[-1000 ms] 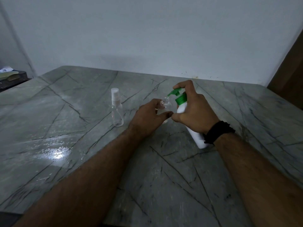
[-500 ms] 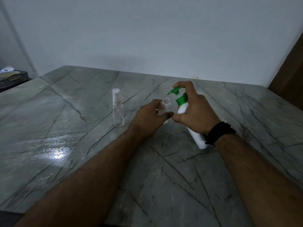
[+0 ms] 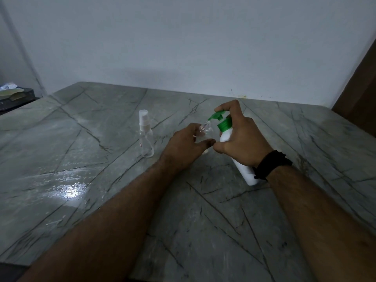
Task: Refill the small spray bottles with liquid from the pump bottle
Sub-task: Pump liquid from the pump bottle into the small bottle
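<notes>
My right hand [image 3: 242,137] grips a white pump bottle [image 3: 244,169] with a green pump head [image 3: 220,119], tilted to the left, its forefinger resting on top of the pump. The green nozzle tip hangs just over the open threaded neck of a small clear spray bottle [image 3: 206,130]. My left hand [image 3: 185,147] is wrapped around that small bottle and holds it upright on the marble table [image 3: 81,159]. A second small clear spray bottle [image 3: 145,137] with its white sprayer cap on stands apart to the left.
A glossy wet-looking patch [image 3: 69,190] reflects light on the table's left. A dark box with papers [image 3: 12,96] sits beyond the table's far left edge. A white wall runs behind and a brown panel [image 3: 362,94] stands at the right.
Almost nothing differs; both hands keep their grips and the pump nozzle stays over the small bottle's neck. The view has shifted very slightly.
</notes>
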The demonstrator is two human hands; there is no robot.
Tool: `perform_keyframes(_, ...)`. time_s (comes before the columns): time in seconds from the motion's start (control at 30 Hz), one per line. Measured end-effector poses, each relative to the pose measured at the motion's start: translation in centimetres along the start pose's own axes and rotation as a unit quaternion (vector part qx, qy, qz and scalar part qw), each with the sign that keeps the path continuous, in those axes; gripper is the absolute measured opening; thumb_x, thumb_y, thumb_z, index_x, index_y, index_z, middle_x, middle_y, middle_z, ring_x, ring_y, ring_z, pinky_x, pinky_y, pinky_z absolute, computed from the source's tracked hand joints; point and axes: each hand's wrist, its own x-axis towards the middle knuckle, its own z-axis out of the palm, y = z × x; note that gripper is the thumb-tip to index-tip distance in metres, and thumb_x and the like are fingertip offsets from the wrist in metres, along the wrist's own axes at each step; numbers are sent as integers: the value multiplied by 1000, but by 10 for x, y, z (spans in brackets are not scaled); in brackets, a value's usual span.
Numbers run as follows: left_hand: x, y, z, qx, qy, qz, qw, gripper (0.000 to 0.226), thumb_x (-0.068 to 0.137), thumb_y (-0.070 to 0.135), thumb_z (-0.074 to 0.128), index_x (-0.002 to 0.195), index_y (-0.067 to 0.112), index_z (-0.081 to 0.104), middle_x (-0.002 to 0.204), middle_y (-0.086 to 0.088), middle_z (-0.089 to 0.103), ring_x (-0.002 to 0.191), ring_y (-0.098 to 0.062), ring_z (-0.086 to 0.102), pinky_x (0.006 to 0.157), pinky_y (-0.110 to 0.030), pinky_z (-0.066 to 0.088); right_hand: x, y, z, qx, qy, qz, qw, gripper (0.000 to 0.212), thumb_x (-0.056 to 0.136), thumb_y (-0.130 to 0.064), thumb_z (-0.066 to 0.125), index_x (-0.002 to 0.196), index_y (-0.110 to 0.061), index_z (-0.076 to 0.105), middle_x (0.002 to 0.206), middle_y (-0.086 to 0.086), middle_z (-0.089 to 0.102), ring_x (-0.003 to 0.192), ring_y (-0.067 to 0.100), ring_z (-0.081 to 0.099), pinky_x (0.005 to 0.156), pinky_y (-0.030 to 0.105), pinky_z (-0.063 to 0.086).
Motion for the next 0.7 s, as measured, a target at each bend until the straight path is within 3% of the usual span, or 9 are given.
perform_keyframes(0.2, -1, 2, 0, 6, 1, 0, 1000, 59, 83, 50, 67, 132, 22, 50, 128, 1, 62, 107, -14, 60, 82, -24, 46, 0, 0, 1, -6, 2, 1, 1000, 77, 63, -14, 82, 127, -30, 41, 92, -12, 63, 68, 5, 62, 57, 11, 45)
perform_keyframes(0.43, -2, 2, -2, 1, -2, 3, 1000, 60, 83, 48, 68, 133, 19, 51, 129, -1, 61, 109, -15, 60, 88, -28, 49, -1, -2, 0, 2, -7, 13, 1000, 73, 57, -22, 78, 120, -33, 41, 86, -12, 63, 67, 6, 62, 59, 25, 52)
perform_keyframes(0.7, -1, 1, -1, -7, 1, 2, 1000, 59, 82, 50, 68, 132, 22, 51, 127, 1, 62, 103, -10, 59, 81, -23, 47, -2, -1, 0, -5, 4, 6, 1000, 78, 61, -16, 81, 127, -32, 41, 91, -9, 64, 68, 7, 61, 58, 18, 47)
